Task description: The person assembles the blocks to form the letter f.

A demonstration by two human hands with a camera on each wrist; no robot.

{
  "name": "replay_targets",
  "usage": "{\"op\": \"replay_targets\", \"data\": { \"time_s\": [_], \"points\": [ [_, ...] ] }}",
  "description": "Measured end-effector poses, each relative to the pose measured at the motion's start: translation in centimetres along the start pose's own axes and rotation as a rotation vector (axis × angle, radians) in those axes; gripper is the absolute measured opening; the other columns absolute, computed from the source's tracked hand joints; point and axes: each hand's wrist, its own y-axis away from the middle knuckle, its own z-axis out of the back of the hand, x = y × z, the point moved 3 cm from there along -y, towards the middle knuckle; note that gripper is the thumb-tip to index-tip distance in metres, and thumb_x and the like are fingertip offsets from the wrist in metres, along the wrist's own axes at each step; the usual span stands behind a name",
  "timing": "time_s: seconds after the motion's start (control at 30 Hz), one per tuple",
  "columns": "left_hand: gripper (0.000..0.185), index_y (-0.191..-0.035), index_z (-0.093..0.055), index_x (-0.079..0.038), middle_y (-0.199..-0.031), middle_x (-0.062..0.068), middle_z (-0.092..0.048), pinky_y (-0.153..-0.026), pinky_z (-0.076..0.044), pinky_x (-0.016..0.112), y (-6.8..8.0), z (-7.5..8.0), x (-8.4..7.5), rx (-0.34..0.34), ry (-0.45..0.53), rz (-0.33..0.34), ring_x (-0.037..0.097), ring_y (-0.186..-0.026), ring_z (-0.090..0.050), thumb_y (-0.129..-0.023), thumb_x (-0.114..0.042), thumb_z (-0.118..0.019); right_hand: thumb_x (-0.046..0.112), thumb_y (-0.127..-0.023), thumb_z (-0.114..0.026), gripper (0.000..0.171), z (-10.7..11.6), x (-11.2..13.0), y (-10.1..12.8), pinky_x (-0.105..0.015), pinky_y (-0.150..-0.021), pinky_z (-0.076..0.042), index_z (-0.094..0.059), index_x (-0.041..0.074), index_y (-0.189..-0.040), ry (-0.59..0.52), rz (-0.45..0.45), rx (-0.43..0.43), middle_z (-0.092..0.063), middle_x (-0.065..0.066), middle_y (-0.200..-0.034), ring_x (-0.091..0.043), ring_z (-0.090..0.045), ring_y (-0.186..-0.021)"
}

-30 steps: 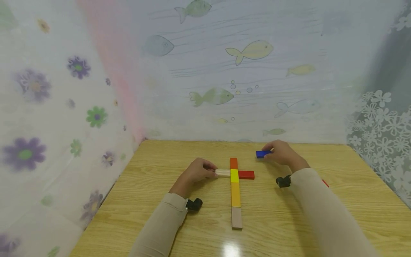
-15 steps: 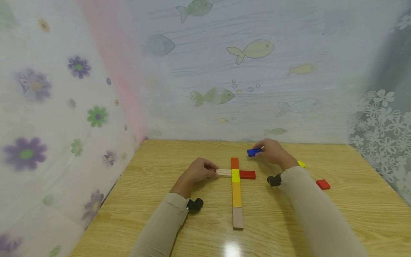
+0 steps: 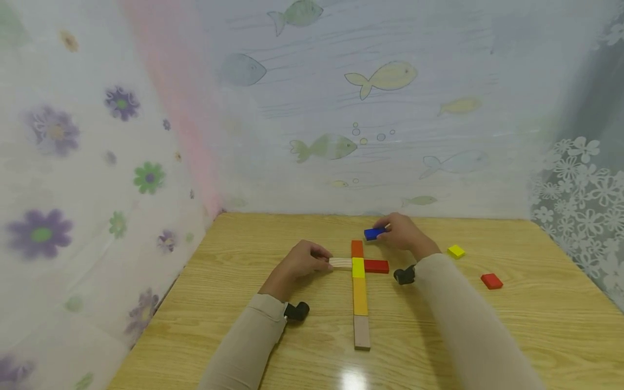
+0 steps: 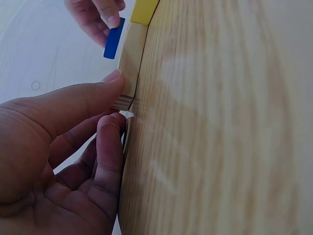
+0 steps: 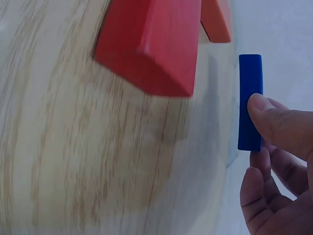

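Note:
My right hand [image 3: 400, 233] pinches a small blue block [image 3: 374, 234] between thumb and fingers, near the top of a cross of flat blocks. The right wrist view shows the blue block [image 5: 250, 103] held off the tabletop. My left hand [image 3: 304, 261] holds the outer end of the pale wooden block [image 3: 341, 262], the cross's left arm; its thumb [image 4: 93, 98] lies along that block's side. A yellow block [image 3: 358, 267] is the centre, an orange-red block [image 3: 357, 248] lies above it and a red block [image 3: 377, 266] to its right. An amber block [image 3: 360, 296] and a greyish-brown block [image 3: 362, 332] run downward.
On the right of the wooden table [image 3: 234, 346] lie a loose yellow block [image 3: 456, 251] and a loose red block [image 3: 492, 281]. A fish-patterned sheet [image 3: 312, 108] rises behind the table's far edge. Another sheet with flowers [image 3: 88, 216] hangs on the left.
My right hand has carried the blue block leftward to near the top of the cross, and the loose yellow and red blocks have come into sight. The left hand stays put.

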Motion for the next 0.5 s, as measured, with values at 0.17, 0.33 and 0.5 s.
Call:
{"op": "replay_targets", "data": {
  "time_s": [0.17,0.33,0.5],
  "points": [
    [0.028,-0.114,-0.080,-0.010,-0.104,0.002,-0.073,-0.083,-0.055,0.030,0.8,-0.4,-0.3,-0.012,-0.003,0.005,0.015,-0.091,-0.064,-0.087,-0.017,-0.085,0.010,-0.099,-0.069,0.029,-0.6,0.2,0.3,-0.057,-0.108,-0.048,-0.072,0.004,-0.128,-0.058,-0.024,0.022,-0.067,-0.021,-0.134,-0.043,-0.062,-0.124],
    [0.027,-0.114,-0.080,-0.009,-0.104,0.003,-0.074,-0.083,-0.055,0.030,1.6,-0.9,-0.7,-0.020,-0.009,0.008,0.015,-0.091,-0.063,-0.088,-0.016,-0.085,0.013,-0.100,-0.070,0.031,-0.9,0.0,0.6,-0.057,-0.110,-0.045,-0.071,0.005,-0.130,-0.093,-0.052,0.047,-0.066,-0.020,-0.136,-0.042,-0.059,-0.127],
    [0.026,-0.113,-0.080,-0.008,-0.104,0.004,-0.074,-0.084,-0.055,0.031,2.4,-1.1,-1.2,-0.034,-0.008,0.018,0.015,-0.090,-0.063,-0.088,-0.016,-0.085,0.012,-0.099,-0.070,0.030,-1.2,0.1,0.8,-0.057,-0.109,-0.046,-0.072,0.003,-0.128,-0.092,-0.026,0.050,-0.066,-0.022,-0.134,-0.043,-0.060,-0.126]
  ]
}}
